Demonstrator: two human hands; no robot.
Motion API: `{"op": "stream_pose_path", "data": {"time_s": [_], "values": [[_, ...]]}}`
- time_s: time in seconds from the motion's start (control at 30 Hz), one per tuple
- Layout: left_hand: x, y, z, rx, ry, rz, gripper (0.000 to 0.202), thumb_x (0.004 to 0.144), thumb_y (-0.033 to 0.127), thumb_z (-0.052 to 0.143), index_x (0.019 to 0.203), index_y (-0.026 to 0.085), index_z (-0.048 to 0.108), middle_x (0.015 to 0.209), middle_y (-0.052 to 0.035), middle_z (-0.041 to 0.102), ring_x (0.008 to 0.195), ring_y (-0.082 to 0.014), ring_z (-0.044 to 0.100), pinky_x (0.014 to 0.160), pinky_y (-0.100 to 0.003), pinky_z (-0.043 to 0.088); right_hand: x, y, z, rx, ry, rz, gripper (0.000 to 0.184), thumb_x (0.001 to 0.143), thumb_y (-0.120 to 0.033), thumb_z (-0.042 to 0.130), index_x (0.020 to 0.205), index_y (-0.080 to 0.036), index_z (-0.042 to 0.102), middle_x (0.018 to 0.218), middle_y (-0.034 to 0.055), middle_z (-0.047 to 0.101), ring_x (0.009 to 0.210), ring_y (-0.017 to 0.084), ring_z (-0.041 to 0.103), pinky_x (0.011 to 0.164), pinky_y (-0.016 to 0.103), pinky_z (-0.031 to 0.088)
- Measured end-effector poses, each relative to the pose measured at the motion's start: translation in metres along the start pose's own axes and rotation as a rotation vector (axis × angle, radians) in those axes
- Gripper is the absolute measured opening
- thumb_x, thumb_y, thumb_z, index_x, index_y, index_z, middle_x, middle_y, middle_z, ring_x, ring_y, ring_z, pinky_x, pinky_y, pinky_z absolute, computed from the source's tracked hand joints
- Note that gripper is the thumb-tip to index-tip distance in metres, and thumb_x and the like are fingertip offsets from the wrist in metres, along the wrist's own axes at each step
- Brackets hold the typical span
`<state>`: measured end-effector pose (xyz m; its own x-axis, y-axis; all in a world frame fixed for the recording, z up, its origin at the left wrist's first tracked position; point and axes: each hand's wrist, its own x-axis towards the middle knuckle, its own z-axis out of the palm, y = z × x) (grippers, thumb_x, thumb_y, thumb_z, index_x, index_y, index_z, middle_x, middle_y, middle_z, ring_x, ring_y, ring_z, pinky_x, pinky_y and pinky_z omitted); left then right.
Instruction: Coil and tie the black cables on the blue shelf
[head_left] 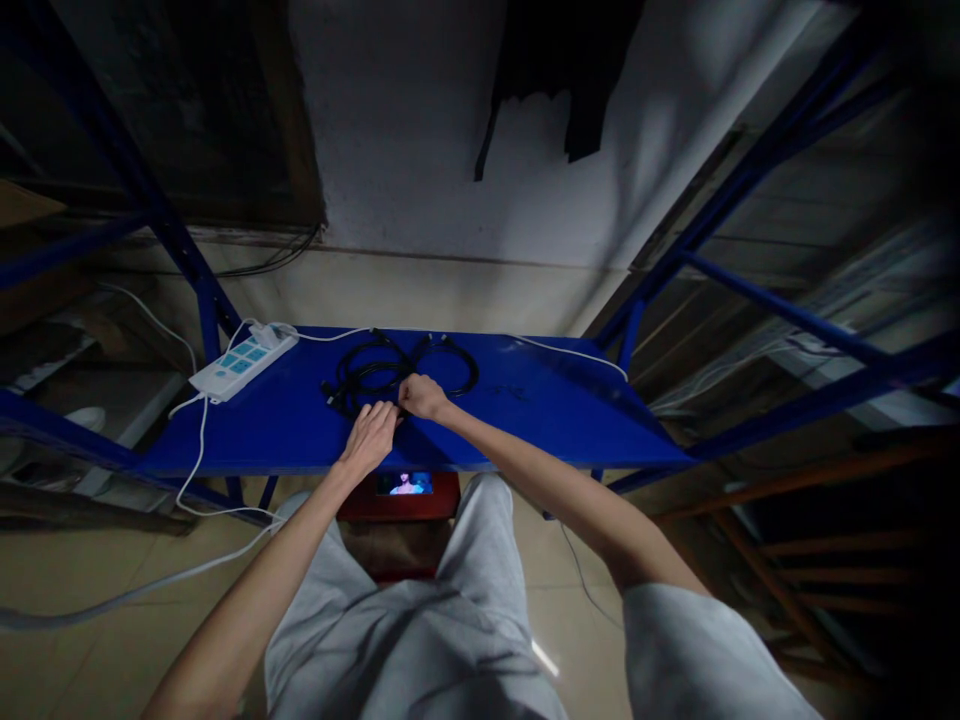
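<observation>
The black cables (pixel 375 375) lie in a loose coil on the blue shelf (pixel 555 410), toward its back edge and a little left of the middle, their spread running left to right along that edge. They sit straight ahead of both hands, on the far side of them. The right hand (pixel 422 396) is nearer, right at the coil's near rim, closed into a fist round a strand. The left hand (pixel 369 435) rests just nearer the front edge, fingers bent, tips touching the coil; whether it pinches anything I cannot tell. A power strip (pixel 241 364) lies at the back left corner, well apart
</observation>
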<state>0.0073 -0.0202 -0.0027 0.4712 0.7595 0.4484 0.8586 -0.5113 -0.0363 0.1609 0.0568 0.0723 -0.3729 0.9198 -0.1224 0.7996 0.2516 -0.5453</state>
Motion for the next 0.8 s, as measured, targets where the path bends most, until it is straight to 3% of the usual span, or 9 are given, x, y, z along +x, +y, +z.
{"op": "stream_pose_path", "data": {"time_s": [0.07,0.2,0.3,0.4,0.47,0.57,0.63,0.7,0.8], "values": [[-0.002,0.0,0.001,-0.004,0.016,-0.013,0.032,0.102,0.016,0.032,0.103,0.012,0.064,0.104,-0.0174,0.067,0.097,-0.0299,0.06,0.084,-0.043,0.042,0.006,0.001,0.0,-0.088,-0.103,-0.038,0.017,0.07,-0.004,0.067,0.073,-0.018,0.075,0.08,0.0052,0.074,0.078,0.018,0.069,0.065,0.021,0.045],[-0.002,0.0,0.001,-0.066,0.076,-0.067,0.03,0.106,0.027,0.034,0.107,0.014,0.061,0.101,-0.0144,0.067,0.094,-0.0275,0.06,0.083,-0.04,0.043,0.024,0.015,-0.012,0.032,-0.382,-0.198,0.012,0.073,-0.01,0.065,0.071,-0.014,0.076,0.067,0.0002,0.068,0.063,0.013,0.058,0.059,0.021,0.04],[-0.001,0.0,0.001,-0.103,0.097,-0.075,0.028,0.106,0.032,0.037,0.111,0.015,0.06,0.101,-0.0133,0.067,0.095,-0.0263,0.06,0.083,-0.039,0.042,0.031,0.026,-0.019,0.069,-0.498,-0.324,0.017,0.076,-0.015,0.06,0.067,-0.012,0.073,0.058,-0.0033,0.06,0.058,0.01,0.048,0.058,0.022,0.037],[-0.001,-0.002,-0.001,-0.096,0.086,-0.115,0.029,0.106,0.033,0.039,0.102,0.016,0.062,0.097,-0.0133,0.066,0.095,-0.0278,0.058,0.082,-0.04,0.04,0.026,0.03,-0.018,0.015,-0.55,-0.437,0.017,0.076,-0.016,0.058,0.072,-0.013,0.074,0.063,-0.003,0.058,0.062,0.011,0.048,0.061,0.023,0.039],[-0.001,-0.004,-0.004,-0.095,0.091,-0.169,0.03,0.105,0.036,0.04,0.097,0.017,0.063,0.096,-0.0131,0.065,0.096,-0.0289,0.057,0.082,-0.041,0.039,0.016,0.029,-0.011,-0.067,-0.438,-0.503,0.015,0.072,-0.015,0.064,0.082,-0.015,0.076,0.077,0.0004,0.062,0.074,0.015,0.052,0.067,0.025,0.042],[-0.001,-0.007,-0.008,-0.115,0.102,-0.213,0.032,0.105,0.038,0.04,0.092,0.018,0.062,0.094,-0.0117,0.065,0.098,-0.0286,0.055,0.084,-0.041,0.038,-0.002,0.028,0.007,-0.195,-0.071,-0.534,0.027,0.068,-0.011,0.075,0.094,-0.017,0.075,0.105,0.0077,0.06,0.096,0.022,0.053,0.082,0.032,0.044],[0.0,-0.009,-0.01,-0.146,0.099,-0.213,0.032,0.106,0.037,0.039,0.092,0.019,0.061,0.094,-0.0106,0.066,0.097,-0.0273,0.055,0.084,-0.041,0.037,-0.012,0.03,0.021,-0.18,0.096,-0.517,0.028,0.071,-0.011,0.078,0.098,-0.018,0.073,0.113,0.0096,0.058,0.103,0.024,0.051,0.087,0.036,0.043],[0.0,-0.01,-0.011,-0.193,0.086,-0.206,0.032,0.106,0.035,0.037,0.091,0.019,0.06,0.094,-0.0092,0.066,0.096,-0.0257,0.054,0.084,-0.04,0.037,-0.018,0.035,0.033,-0.062,0.183,-0.497,0.019,0.078,-0.015,0.078,0.096,-0.018,0.073,0.11,0.0089,0.06,0.102,0.023,0.052,0.09,0.038,0.042],[0.002,-0.011,-0.01,-0.267,0.03,-0.173,0.032,0.107,0.033,0.036,0.089,0.02,0.059,0.092,-0.0069,0.066,0.094,-0.0239,0.054,0.083,-0.039,0.037,-0.02,0.047,0.048,0.159,0.204,-0.462,0.009,0.082,-0.02,0.079,0.089,-0.018,0.075,0.096,0.0058,0.064,0.095,0.021,0.055,0.092,0.037,0.04]]}}
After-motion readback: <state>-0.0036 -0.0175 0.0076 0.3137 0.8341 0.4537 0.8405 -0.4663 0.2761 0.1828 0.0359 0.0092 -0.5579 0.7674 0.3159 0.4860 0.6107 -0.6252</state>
